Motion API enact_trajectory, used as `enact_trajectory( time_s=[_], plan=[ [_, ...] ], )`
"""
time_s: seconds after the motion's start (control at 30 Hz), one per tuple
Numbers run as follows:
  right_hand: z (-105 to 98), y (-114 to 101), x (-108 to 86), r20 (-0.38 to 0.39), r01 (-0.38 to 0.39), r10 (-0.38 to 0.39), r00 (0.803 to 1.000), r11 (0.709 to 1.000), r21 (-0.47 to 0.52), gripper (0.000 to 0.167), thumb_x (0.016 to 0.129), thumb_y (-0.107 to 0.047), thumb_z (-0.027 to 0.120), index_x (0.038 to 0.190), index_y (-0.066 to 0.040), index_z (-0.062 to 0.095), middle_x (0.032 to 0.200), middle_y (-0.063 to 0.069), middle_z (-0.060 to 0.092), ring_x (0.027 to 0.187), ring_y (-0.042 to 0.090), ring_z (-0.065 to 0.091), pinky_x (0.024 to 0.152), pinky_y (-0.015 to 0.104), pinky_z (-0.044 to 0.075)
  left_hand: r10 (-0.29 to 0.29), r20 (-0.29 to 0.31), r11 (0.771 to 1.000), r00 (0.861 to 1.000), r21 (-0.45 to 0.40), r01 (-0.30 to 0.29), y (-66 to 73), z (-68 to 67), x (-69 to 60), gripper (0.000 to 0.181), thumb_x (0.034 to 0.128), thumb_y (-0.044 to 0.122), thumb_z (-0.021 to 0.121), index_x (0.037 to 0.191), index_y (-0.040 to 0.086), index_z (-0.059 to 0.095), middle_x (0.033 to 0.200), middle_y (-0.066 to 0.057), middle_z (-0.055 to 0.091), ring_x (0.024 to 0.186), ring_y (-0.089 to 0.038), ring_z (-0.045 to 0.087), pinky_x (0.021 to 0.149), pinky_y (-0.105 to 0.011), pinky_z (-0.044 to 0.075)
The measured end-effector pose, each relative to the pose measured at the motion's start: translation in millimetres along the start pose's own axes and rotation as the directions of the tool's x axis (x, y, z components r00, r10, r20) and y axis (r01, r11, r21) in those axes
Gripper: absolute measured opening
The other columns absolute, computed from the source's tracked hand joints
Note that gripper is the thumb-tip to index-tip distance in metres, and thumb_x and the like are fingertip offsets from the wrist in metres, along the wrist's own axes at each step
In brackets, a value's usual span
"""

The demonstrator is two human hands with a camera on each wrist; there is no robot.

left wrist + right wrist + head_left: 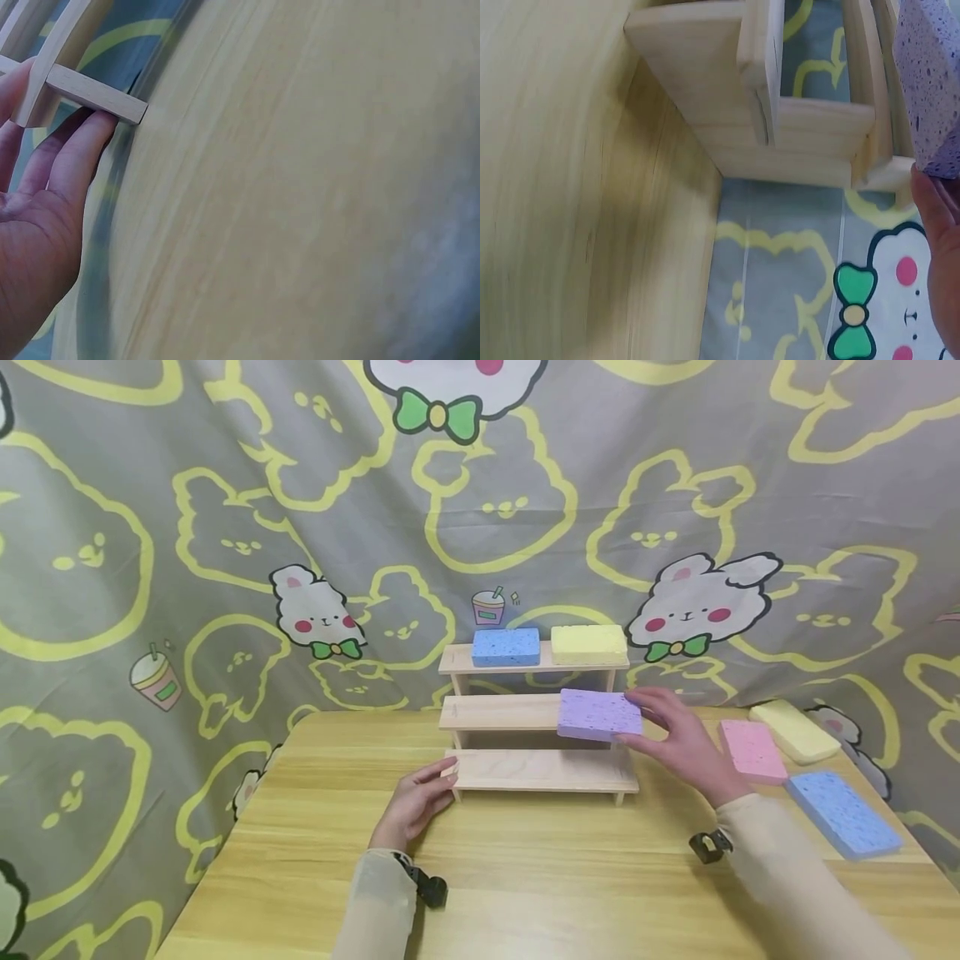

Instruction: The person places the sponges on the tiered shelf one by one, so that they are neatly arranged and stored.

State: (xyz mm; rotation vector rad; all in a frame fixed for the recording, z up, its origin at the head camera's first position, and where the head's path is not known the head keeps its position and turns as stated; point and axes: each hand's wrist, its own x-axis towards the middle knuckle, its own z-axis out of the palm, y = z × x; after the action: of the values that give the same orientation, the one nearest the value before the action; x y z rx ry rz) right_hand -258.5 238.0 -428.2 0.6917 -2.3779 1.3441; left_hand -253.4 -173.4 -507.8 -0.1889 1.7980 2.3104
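Pale left sleeve [371, 910] comes in along the near edge, leading to the left hand [411, 802]. That hand grips the wooden rack [517, 724] at the left end of its bottom shelf [547, 768]; in the left wrist view the fingers bend in behind the wood. The rack stands on the worktop [525, 868], its three shelves running left to right in rising steps. On the top shelf [456, 658] sit a blue sponge [506, 647] and, just right of it, a yellow sponge [588, 645].

The purple sponge [598, 714] is at the right part of the middle shelf [498, 712], its long axis nearly in line with that shelf; whether it touches the wood, I cannot tell. The shelf's visible stretch runs leftward from it. The right hand [686, 743] pinches the sponge by its right end, so the sponge lies to that hand's left. The left hand is lower and across at the rack's other end, well apart from it.

Beyond the right hand, close together on the worktop, lie a pink sponge [752, 752], a second yellow one [795, 731] and, nearer the camera, a second blue one [843, 814], each with its long axis slanting.
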Motion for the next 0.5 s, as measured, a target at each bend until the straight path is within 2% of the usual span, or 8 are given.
enact_trajectory(
  time_s=[0.17,0.3,0.5],
  plan=[
    [12.2,-3.1,6.7,0.006,0.014,-0.014,1.0,1.0,0.016,0.063,0.078,-0.005,0.083,0.133,0.008,0.054,0.133,0.018,0.048,0.122,0.037,0.047,0.104,0.03,0.04,-0.01,0.009,1.0,1.0,-0.002,0.01,1.1,-2.3,0.6,0.043,0.0879,0.0,0.071,0.13,-0.002,0.061,0.152,-0.014,0.037,0.113,-0.027,0.06,0.098,-0.044,0.047],
    [22.7,-9.1,12.7,0.008,0.008,-0.008,1.0,1.0,0.011,0.064,0.077,0.0,0.083,0.132,0.012,0.052,0.132,0.023,0.047,0.122,0.039,0.046,0.102,0.043,0.04,-0.011,0.008,1.0,1.0,0.002,0.011,1.5,-1.6,1.0,0.043,0.0881,0.002,0.072,0.13,-0.002,0.061,0.152,-0.016,0.038,0.112,-0.026,0.06,0.098,-0.044,0.047],
    [34.4,-18.4,19.9,0.017,-0.02,0.019,1.0,1.0,0.021,0.067,0.077,0.002,0.081,0.134,0.014,0.048,0.135,0.027,0.044,0.124,0.044,0.043,0.103,0.052,0.038,-0.008,0.005,1.0,1.0,-0.011,0.008,1.3,0.5,0.6,0.042,0.0883,-0.001,0.07,0.129,-0.003,0.062,0.151,-0.015,0.039,0.111,-0.026,0.061,0.097,-0.044,0.047]
  ],
)
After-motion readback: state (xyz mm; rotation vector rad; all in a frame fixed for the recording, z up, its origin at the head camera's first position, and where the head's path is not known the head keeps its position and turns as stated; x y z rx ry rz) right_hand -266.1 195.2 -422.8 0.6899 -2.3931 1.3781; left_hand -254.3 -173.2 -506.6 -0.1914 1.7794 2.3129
